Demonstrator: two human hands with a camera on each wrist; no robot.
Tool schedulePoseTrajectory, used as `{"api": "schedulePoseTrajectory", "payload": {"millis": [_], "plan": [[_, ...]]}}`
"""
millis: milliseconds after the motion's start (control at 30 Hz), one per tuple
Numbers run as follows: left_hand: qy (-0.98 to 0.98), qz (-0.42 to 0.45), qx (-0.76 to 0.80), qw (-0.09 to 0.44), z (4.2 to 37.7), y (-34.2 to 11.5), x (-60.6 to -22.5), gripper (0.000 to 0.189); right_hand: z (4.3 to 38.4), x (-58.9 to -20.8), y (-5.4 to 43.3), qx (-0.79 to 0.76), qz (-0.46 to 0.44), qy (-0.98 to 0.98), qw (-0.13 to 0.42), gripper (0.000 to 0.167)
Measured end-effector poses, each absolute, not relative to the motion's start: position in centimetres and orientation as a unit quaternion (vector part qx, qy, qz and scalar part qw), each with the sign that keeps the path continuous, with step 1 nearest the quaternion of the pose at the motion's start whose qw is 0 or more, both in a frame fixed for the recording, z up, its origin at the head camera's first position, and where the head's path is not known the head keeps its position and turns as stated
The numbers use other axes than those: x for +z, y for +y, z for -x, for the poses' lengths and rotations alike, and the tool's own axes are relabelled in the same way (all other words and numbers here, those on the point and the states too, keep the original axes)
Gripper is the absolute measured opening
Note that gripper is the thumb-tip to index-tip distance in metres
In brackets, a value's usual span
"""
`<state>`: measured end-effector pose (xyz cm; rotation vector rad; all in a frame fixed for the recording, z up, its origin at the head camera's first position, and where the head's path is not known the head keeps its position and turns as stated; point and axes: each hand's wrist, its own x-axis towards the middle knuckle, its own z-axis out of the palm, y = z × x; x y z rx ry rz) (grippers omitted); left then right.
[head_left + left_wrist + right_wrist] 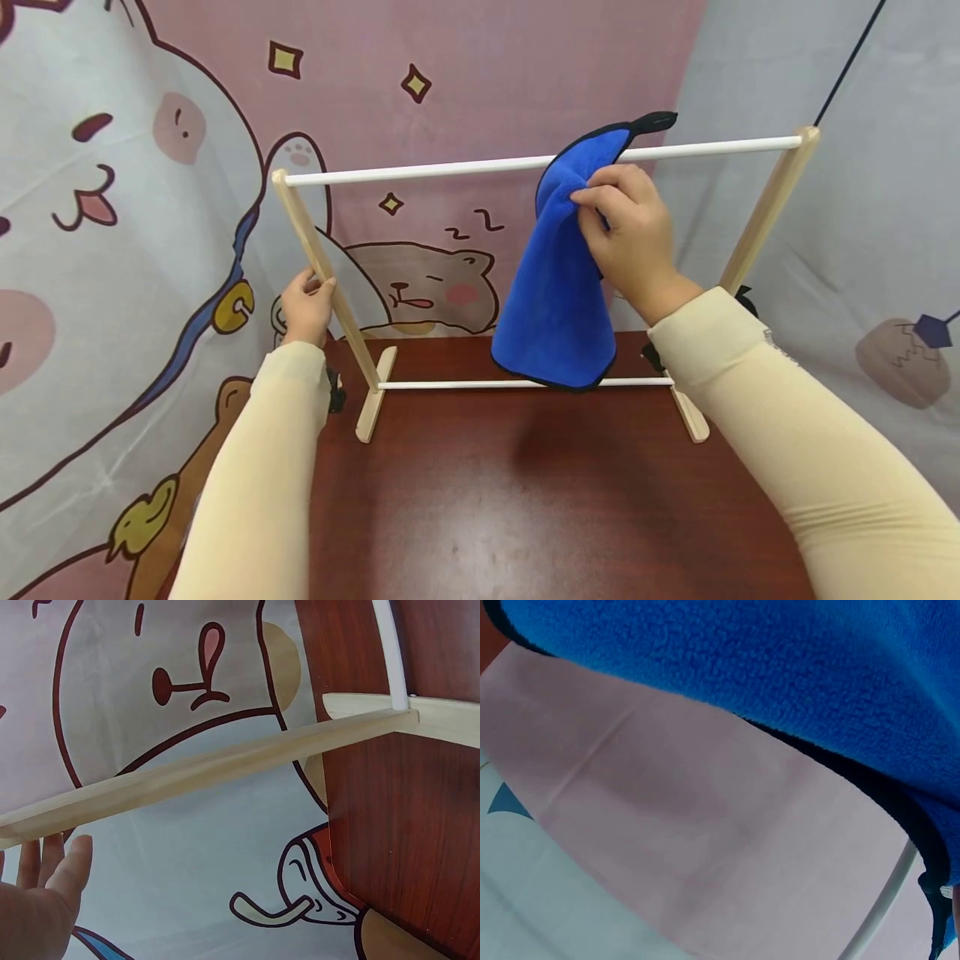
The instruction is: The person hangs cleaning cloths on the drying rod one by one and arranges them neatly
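Observation:
A blue fleecy towel with black edging hangs down in front of the rack's white top rail. My right hand pinches its upper part between thumb and fingers, at about the rail's height. A black loop sticks out from the towel's top corner, above the rail. In the right wrist view the towel fills the upper part, and the hand is almost wholly out of frame. My left hand touches the rack's left wooden post; in the left wrist view its fingertips rest against the post's edge.
The rack stands on wooden feet on a dark red-brown table. A white lower rail joins its two sides, with the right post opposite. Cartoon-printed cloth hangs close behind and at both sides.

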<state>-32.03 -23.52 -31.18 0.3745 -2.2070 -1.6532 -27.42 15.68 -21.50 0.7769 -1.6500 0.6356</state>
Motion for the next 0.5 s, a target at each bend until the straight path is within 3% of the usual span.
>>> {"api": "schedulePoseTrajectory", "payload": {"millis": [500], "plan": [[-0.76, -0.119, -0.594, 0.235, 28.5, -24.0, -32.3, 0.05, 27.4, -19.4, 15.1, 0.317, -0.276, -0.723, 0.548, 0.013]]}}
